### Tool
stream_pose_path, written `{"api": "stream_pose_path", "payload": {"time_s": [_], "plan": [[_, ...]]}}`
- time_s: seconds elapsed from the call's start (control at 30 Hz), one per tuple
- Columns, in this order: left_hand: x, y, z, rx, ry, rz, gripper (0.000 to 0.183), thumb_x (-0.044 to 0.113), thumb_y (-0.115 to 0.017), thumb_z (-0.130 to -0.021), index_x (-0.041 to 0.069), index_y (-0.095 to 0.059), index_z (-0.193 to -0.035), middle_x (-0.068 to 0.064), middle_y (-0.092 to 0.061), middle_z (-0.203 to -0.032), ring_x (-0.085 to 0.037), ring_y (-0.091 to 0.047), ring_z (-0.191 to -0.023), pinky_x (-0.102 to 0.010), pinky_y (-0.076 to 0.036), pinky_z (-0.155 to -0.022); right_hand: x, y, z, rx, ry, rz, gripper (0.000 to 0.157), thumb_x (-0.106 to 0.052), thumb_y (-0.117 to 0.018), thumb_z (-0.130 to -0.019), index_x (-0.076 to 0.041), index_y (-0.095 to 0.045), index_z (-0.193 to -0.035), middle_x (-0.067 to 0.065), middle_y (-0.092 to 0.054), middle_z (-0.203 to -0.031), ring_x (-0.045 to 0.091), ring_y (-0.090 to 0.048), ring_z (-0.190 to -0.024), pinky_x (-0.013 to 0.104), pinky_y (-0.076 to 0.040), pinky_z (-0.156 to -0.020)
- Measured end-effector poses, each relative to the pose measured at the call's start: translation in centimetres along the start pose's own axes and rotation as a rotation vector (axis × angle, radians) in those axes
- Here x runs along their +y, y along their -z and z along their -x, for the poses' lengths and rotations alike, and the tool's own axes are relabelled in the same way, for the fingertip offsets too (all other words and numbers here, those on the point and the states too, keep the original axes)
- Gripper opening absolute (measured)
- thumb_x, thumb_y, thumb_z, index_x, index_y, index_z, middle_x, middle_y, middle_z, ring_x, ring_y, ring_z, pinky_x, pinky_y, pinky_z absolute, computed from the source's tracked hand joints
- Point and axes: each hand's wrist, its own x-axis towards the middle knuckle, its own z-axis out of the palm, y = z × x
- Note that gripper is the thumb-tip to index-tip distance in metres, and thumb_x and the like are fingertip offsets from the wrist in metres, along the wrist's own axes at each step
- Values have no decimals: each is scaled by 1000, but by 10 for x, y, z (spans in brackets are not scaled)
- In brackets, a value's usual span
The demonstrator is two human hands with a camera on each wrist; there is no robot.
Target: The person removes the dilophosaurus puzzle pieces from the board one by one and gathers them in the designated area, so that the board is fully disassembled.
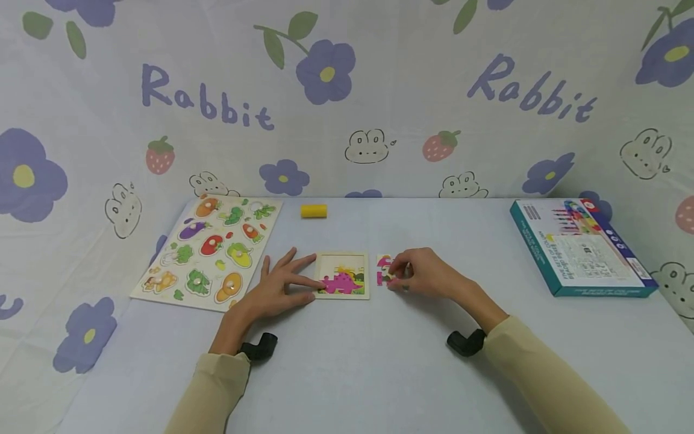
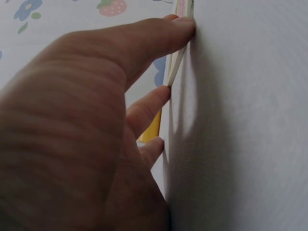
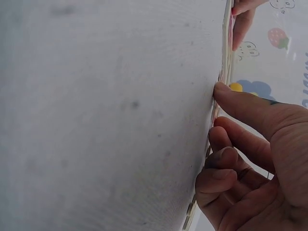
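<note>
A small square jigsaw tray (image 1: 341,296) with a light wooden rim lies mid-table. It holds pieces forming a pink dinosaur (image 1: 344,282) along its lower part, while bare backing shows above. My left hand (image 1: 284,283) spreads its fingers at the tray's left side, thumb and forefinger touching its rim. Just right of the tray lie loose pink, white and green puzzle pieces (image 1: 381,277). My right hand (image 1: 428,274) curls over their right side and pinches a puzzle piece between thumb and forefinger; the fingers partly hide it. In the right wrist view the pieces appear edge-on.
A wooden vegetable peg board (image 1: 179,273) lies left, close to my left forearm. A yellow cylinder (image 1: 314,211) rests behind the tray. At the far right lies a flat teal-edged box (image 1: 585,247). A patterned cloth (image 1: 379,72) hangs along the table's back edge.
</note>
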Motion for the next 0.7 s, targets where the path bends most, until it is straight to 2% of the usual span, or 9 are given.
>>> {"api": "stream_pose_path", "payload": {"time_s": [0.37, 0.53, 0.7], "plan": [[0, 0, 0, 1, 4, 4, 28, 29, -76, -96, 29, -81, -123, -6, -40, -172, -43, -6, -168, -77, 18, -124, 0, 2, -1, -18, 2, 3, 28, -23, -85, -91, -10, -77, -114, 1, -68, -93, 15, -58, -83, 23, -51, -71], [2, 1, 0, -3, 3, 28, 28, 29, -78, -95, 28, -81, -123, -7, -41, -172, -44, -4, -167, -77, 19, -124, -3, 5, -5, -13, 62, 4, 25, -21, -82, -94, -9, -76, -115, 0, -70, -90, 13, -58, -78, 22, -50, -67], [2, 2, 1, -8, 7, 36, 29, 27, -77, -95, 28, -81, -124, -8, -40, -172, -45, -3, -167, -77, 19, -123, -16, 2, -17, -5, 107, 1, 20, -20, -76, -98, -9, -77, -114, 1, -71, -91, 12, -57, -76, 21, -50, -66]]}}
